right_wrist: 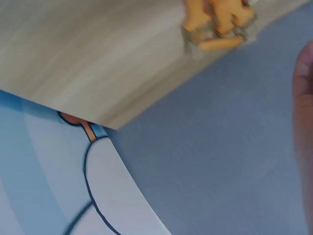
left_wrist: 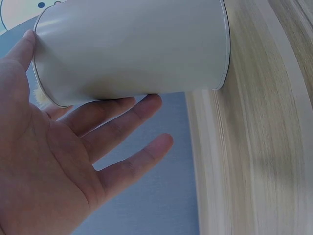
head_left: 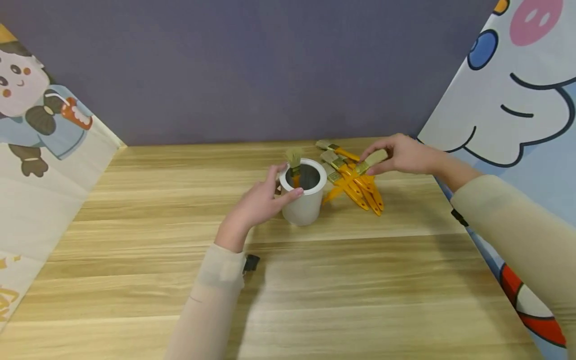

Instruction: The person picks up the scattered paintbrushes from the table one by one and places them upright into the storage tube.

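Observation:
A white cylindrical can (head_left: 302, 212) stands upright on the table, one paintbrush (head_left: 294, 162) inside with its bristles up. My left hand (head_left: 256, 202) holds the can near its rim, thumb on the front and fingers at the far side. In the left wrist view some fingers touch the can wall (left_wrist: 132, 49) while the little finger stands off it. With my right hand (head_left: 405, 155) I pinch another paintbrush (head_left: 373, 159) by its pale bristles, its orange handle slanting down left over a pile of orange-handled paintbrushes (head_left: 369, 195). The right wrist view shows only an edge of that hand (right_wrist: 303, 98).
The wooden table (head_left: 135, 225) meets a grey-blue back wall (head_left: 270, 75). Cartoon-printed panels flank it on the left (head_left: 58, 200) and right (head_left: 486, 115), the right one close beside my right arm. The brush pile lies just right of the can.

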The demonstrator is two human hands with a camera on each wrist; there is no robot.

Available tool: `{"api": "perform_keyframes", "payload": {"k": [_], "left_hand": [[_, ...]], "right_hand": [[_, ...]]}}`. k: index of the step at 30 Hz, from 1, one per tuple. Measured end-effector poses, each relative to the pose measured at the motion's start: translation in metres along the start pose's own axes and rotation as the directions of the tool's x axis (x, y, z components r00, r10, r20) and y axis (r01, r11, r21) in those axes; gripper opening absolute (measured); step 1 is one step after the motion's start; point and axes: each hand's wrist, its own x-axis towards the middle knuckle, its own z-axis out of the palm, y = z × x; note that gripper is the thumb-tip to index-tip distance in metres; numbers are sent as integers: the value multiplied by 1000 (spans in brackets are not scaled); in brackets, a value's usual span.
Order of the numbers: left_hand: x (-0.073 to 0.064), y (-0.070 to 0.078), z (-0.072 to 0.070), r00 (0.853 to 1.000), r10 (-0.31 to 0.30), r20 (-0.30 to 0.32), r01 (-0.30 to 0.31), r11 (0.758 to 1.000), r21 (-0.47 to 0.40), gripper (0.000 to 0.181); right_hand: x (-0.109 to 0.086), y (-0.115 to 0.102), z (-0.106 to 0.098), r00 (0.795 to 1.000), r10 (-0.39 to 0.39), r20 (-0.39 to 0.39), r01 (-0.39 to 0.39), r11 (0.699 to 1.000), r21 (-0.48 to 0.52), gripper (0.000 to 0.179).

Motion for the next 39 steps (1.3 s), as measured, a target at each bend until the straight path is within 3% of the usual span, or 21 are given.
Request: {"api": "perform_keyframes", "payload": {"k": [4, 12, 21, 28, 39], "left_hand": [[1, 0, 1, 1000, -2, -3, 2, 1000, -2, 96], [2, 1, 2, 1000, -5, 6, 5, 1000, -21, 95], [1, 2, 0, 1000, -2, 4, 2, 1000, -3, 93], [2, 2, -1, 1000, -11, 18, 11, 1000, 1, 95], [3, 3, 0, 999, -23, 23, 23, 1000, -10, 94]], "right_hand": [[-7, -14, -17, 999, -8, -52, 7, 999, -33, 39], [-21, -43, -40, 994, -39, -107, 39, 999, -6, 33], [-19, -73, -65, 989, -76, -125, 56, 986, -156, 32], [-7, -97, -61, 996, -82, -36, 69, 961, -268, 36], [27, -120, -36, 982, -118, 148, 156, 949, -276, 31]]}}
